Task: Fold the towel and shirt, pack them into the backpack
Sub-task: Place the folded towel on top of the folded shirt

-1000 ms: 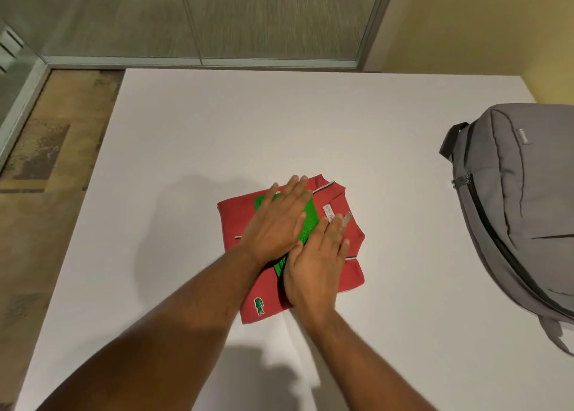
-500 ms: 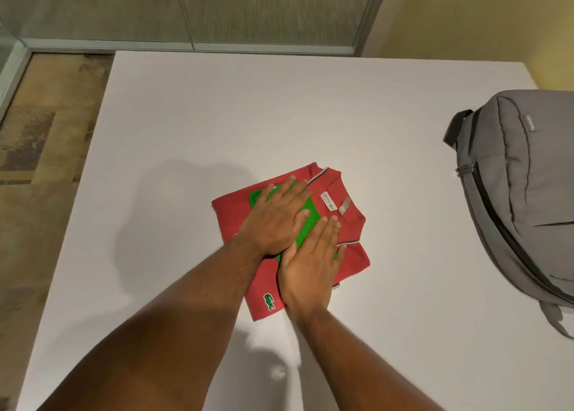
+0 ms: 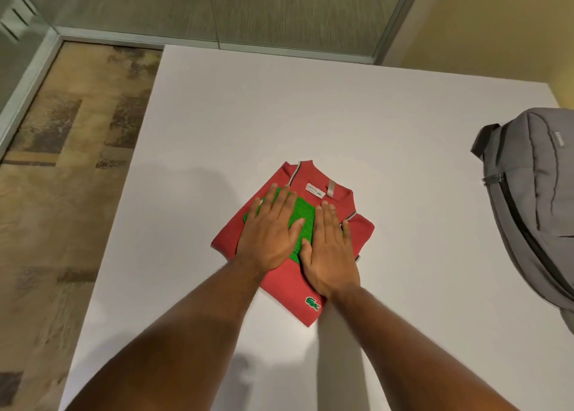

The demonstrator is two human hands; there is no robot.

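Both hands flat, fingers extended, gripping nothing: left hand (image 3: 269, 235) and right hand (image 3: 330, 249) press towel (image 3: 302, 213) onto folded shirt (image 3: 289, 283) on bench (image 3: 310, 115). Backpack (image 3: 540, 205) well right of fingers.

Both bare forearms are reaching forward from the near edge, converging. Left hand (image 3: 269, 236) is lying flat, palm down, fingers spread and angled far-right. Right hand (image 3: 330, 252) is pressing flat just beside it, fingers together pointing far, thumbs nearly touching.
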